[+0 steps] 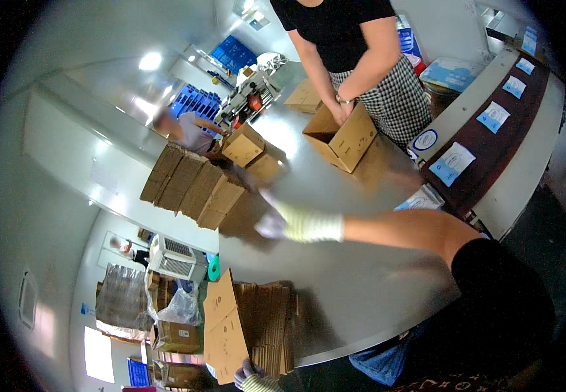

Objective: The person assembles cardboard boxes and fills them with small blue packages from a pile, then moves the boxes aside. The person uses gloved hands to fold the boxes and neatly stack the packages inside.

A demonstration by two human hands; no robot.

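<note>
My left hand, in a striped glove, is at the lower edge with its fingers closed on the edge of a flattened carton. That carton stands tilted against a stack of flattened cartons at the table's near left. Over the middle of the metal table my right hand is stretched out to the left, in a pale glove with a greenish cuff. Motion smears its fingers, and I see nothing in it. The hand points toward a second stack of cardboard on the table's left side.
Across the table a co-worker has both hands inside an open carton. Another person at the far left handles a carton. On the right, a dark conveyor belt carries several blue-and-white packets; one packet lies at its end.
</note>
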